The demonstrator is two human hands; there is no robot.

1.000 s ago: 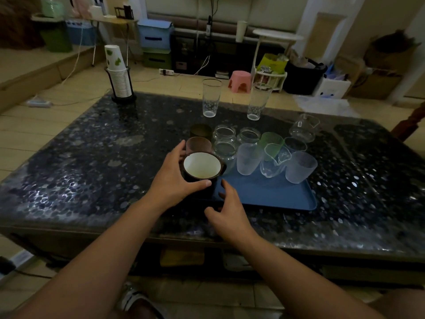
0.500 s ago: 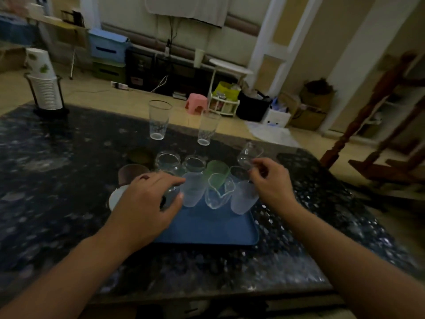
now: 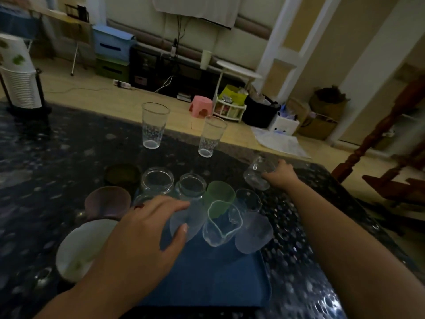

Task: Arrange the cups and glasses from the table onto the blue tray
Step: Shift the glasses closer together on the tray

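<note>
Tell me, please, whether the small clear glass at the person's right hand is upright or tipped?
Tipped: the small clear glass leans on the table, held by the right hand.

2 tall clear glasses (image 3: 154, 125), 1 blue tray (image 3: 207, 279), 2 hands (image 3: 140, 236).

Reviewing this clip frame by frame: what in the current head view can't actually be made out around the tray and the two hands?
- Blue tray, head view: its far half is covered by cups, its left edge by the left hand.
- Right hand: whether it grips the small clear glass is unclear; the fingers are hidden behind it.
- White-lined cup: partly behind the left wrist.
- Paper cup stack: cut off by the left edge.
</note>
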